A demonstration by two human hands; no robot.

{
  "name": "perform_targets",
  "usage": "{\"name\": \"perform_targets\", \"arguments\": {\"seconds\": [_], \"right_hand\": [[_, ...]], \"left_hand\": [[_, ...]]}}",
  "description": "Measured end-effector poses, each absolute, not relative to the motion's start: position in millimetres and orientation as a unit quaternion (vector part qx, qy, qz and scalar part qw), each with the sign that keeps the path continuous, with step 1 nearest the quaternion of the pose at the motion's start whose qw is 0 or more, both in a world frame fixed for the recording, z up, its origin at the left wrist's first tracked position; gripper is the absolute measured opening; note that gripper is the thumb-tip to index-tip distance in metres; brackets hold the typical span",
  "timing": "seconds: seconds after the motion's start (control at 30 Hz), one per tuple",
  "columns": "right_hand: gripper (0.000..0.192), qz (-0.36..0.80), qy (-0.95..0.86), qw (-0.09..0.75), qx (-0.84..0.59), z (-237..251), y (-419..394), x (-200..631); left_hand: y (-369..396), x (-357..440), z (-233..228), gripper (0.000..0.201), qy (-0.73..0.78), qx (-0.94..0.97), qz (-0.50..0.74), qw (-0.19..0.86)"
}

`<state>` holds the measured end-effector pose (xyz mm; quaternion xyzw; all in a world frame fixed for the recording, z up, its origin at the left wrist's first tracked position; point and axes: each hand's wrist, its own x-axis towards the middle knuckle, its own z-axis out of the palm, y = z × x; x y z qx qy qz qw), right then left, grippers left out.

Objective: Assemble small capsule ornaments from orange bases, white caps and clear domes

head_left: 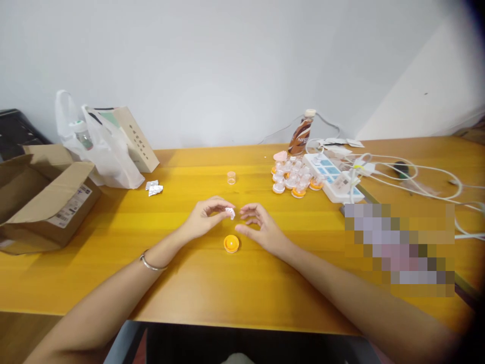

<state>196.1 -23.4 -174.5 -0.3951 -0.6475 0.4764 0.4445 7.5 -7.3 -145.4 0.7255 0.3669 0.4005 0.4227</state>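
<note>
My left hand (206,218) rests on the yellow table (151,273) and pinches a small white piece (230,212) between its fingertips. My right hand (261,228) lies just to the right of it, fingers apart and curled, holding nothing. An orange cap (231,243) sits on the table right below both hands. A small clear cup (231,177) stands farther back.
A cluster of clear capsules with orange bases (293,178) sits at back right beside a power strip (333,177), white cables (417,177) and a brown bottle (301,134). At left are an open cardboard box (41,197), a white plastic bag (102,151) and crumpled foil bits (153,187).
</note>
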Motion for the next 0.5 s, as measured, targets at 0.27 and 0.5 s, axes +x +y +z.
{"name": "perform_targets", "arguments": {"seconds": [0.27, 0.5], "right_hand": [[0.050, 0.343, -0.814, 0.313, -0.350, -171.7, -39.1, 195.4], [0.036, 0.361, -0.808, 0.326, -0.333, -173.1, -36.0, 194.8]], "left_hand": [[-19.8, -5.5, -122.0, 0.016, 0.322, 0.829, 0.214, 0.404], [-21.0, -2.6, -124.1, 0.012, 0.320, 0.847, 0.208, 0.369]]}}
